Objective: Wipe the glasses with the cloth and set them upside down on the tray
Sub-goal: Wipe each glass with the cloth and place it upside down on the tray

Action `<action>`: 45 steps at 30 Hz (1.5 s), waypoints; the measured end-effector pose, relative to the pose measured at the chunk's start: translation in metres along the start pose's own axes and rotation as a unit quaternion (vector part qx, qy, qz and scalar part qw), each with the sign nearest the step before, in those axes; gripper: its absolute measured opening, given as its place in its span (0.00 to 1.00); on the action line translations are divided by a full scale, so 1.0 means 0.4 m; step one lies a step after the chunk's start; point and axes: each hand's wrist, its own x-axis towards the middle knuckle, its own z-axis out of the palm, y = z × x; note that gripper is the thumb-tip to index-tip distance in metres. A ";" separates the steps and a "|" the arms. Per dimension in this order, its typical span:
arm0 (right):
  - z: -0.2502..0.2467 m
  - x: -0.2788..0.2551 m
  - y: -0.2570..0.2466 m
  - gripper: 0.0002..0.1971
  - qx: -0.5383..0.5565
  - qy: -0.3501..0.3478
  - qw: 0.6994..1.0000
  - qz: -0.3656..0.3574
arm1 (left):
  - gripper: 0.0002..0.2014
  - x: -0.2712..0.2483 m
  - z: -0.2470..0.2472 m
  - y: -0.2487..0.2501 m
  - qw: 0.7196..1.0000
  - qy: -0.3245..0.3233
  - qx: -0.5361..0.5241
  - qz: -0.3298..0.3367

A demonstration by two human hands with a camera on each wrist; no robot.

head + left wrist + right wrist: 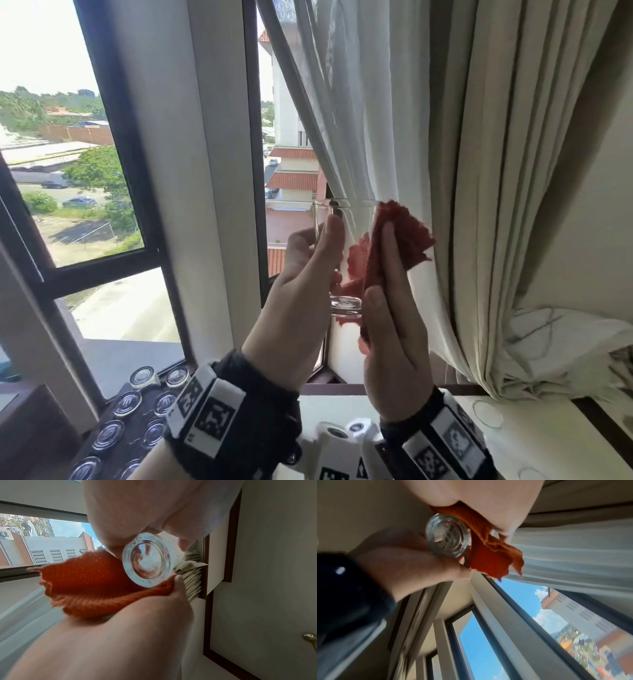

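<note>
Window (85, 144) at left, street and buildings outside. Sheer curtain (359, 102) beside a heavy beige drape (513, 171). White table (534, 442) below.

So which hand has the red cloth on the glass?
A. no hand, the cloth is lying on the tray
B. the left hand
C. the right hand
C: the right hand presses the red cloth against the side of the glass, while the left hand holds the glass up.
</note>
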 end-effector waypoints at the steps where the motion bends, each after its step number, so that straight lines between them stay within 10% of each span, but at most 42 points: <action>1: 0.002 0.001 -0.003 0.25 0.054 0.018 0.997 0.056 | 0.27 0.001 0.000 -0.005 1.000 -0.017 0.006 -0.002; 5: -0.022 0.050 -0.006 0.23 0.121 0.055 0.974 0.185 | 0.30 -0.015 0.020 -0.023 0.999 -0.033 0.024 -0.007; 12: 0.003 0.027 0.000 0.24 -0.108 -0.023 0.992 -0.059 | 0.34 0.014 0.006 -0.023 1.000 0.018 -0.006 -0.008; 20: -0.015 0.054 -0.011 0.18 0.116 0.063 0.978 0.160 | 0.26 0.006 0.015 -0.039 1.000 0.021 -0.019 -0.002; 27: 0.000 0.023 0.001 0.27 -0.046 -0.034 0.996 -0.068 | 0.42 0.034 0.009 0.003 1.000 0.022 -0.008 0.006; 35: -0.013 0.041 0.006 0.27 0.199 0.094 0.951 0.218 | 0.34 -0.005 0.044 -0.019 0.997 -0.009 0.075 0.017; 41: -0.030 0.061 -0.018 0.23 -0.015 -0.001 1.000 -0.027 | 0.46 -0.003 0.031 -0.045 0.998 0.013 0.053 -0.031; 45: -0.009 -0.008 0.013 0.26 -0.019 0.010 0.999 -0.036 | 0.35 0.017 0.012 -0.026 0.999 0.010 0.031 0.006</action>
